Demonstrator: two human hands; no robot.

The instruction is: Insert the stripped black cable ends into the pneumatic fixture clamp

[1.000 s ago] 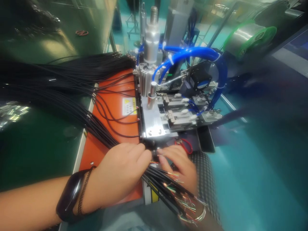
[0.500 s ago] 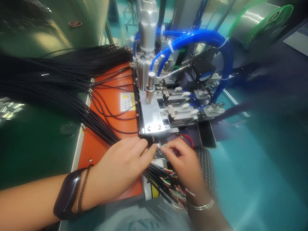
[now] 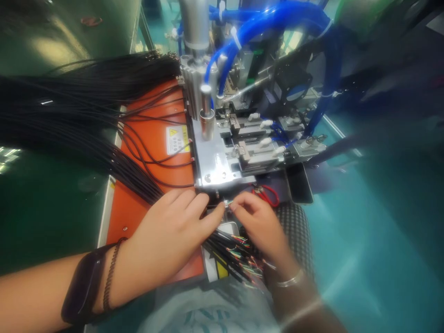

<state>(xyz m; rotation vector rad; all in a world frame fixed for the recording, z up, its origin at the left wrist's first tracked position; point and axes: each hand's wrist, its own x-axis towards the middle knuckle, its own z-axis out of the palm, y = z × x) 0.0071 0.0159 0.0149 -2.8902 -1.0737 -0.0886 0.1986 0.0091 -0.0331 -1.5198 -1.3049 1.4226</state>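
My left hand (image 3: pixel 173 231) and my right hand (image 3: pixel 258 226) meet at the front edge of a steel machine plate (image 3: pixel 211 162). Between their fingertips is the stripped end of a black cable (image 3: pixel 227 203). My left hand holds the cable just behind that end, and my right fingers pinch its tip. Below my hands lie black cable ends (image 3: pixel 236 256) showing thin coloured wires. Long black cables (image 3: pixel 104 101) fan out across an orange panel (image 3: pixel 145 203) to the left. Two metal clamps (image 3: pixel 256 155) sit on the plate beyond my hands.
A pneumatic cylinder (image 3: pixel 196 83) and blue tubing (image 3: pixel 274 23) rise behind the plate. A red wire loop (image 3: pixel 267 196) lies just past my right hand. A dark mesh surface (image 3: pixel 294 236) is to the right, with a green workbench top (image 3: pixel 45 222) on the left and a teal floor (image 3: pixel 374 259) on the right.
My fingertips have closed in on the cable end at the plate's edge. The whole scene has shifted up and left in the view as the head moved.
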